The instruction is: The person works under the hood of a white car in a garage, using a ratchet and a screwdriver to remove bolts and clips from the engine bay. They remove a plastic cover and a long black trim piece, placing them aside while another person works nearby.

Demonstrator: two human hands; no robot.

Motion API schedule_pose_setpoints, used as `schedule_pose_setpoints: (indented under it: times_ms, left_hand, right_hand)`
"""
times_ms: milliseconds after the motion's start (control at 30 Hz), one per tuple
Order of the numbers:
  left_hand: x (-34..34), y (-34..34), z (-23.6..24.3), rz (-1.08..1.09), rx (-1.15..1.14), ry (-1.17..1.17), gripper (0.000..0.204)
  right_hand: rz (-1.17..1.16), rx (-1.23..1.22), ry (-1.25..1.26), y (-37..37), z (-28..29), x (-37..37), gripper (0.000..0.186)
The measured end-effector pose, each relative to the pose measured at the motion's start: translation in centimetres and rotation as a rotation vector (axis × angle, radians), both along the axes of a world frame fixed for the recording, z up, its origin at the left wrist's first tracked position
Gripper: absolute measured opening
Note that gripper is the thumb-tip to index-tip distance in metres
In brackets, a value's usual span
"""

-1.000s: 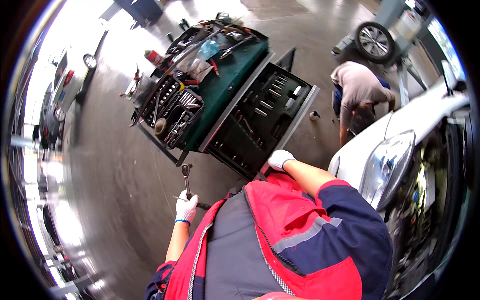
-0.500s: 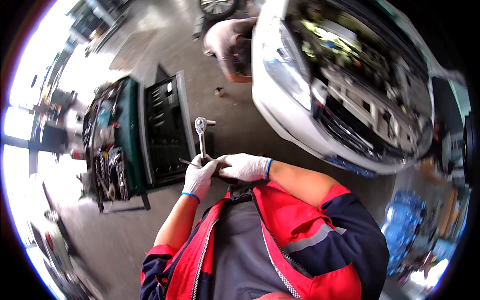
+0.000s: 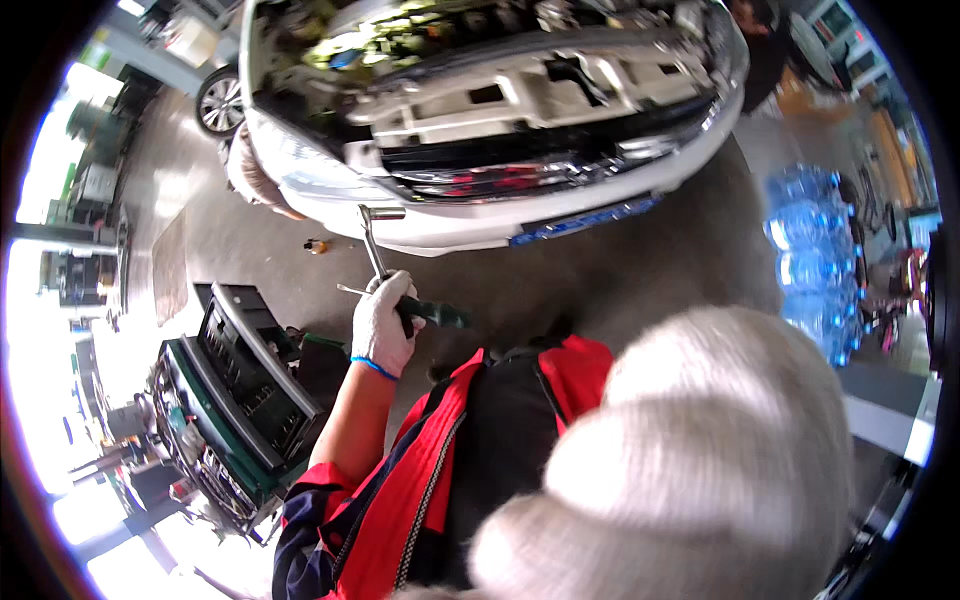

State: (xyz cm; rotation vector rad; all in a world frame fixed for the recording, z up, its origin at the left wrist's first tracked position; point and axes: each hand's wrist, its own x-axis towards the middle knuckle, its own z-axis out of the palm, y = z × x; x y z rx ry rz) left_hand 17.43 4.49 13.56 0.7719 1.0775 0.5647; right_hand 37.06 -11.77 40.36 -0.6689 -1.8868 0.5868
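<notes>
My left hand [image 3: 384, 325], in a white knitted glove with a blue cuff, is closed around a silver ratchet wrench [image 3: 371, 243]. The wrench head points up and away from me, with a socket sticking out to the right. The same hand also grips a screwdriver [image 3: 438, 313]: its dark green handle juts out to the right and its thin shaft pokes out to the left. Very close to the camera, my gloved right hand [image 3: 700, 450] fills the lower right, blurred, its fingers curled. Whatever it may hold is hidden.
Ahead stands a white car [image 3: 480, 222] with its hood up and engine bay exposed. A green tool cart [image 3: 225, 425] with an open drawer is at left. Large blue water bottles [image 3: 810, 255] are stacked at right. A crouching person [image 3: 255, 175] is beside the car.
My right hand has left my left hand and risen close to the camera. The view has swung right, so the car is now straight ahead. The wrench and screwdriver remain in my left hand.
</notes>
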Motion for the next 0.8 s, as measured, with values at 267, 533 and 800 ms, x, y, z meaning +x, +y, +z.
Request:
schedule_pose_setpoints:
  times_ms: [267, 533, 800]
  left_hand:
    - [15.5, -2.1, -0.8, -0.131, -0.137, 0.095, 0.011]
    - [26.2, 2.9, -0.6, -0.292, 0.014, -0.095, 0.012]
    - [43.7, 4.3, 4.3, -0.18, -0.092, -0.296, 0.005]
  right_hand:
    - [-0.11, 0.112, -0.084, -3.5, -1.4, 11.2, 0.023]
    - [-0.366, 0.113, -0.429, 0.8, -5.5, 20.6, 0.023]
    - [-0.963, -0.434, -0.716, 5.9, -16.5, 33.3, 0.051]
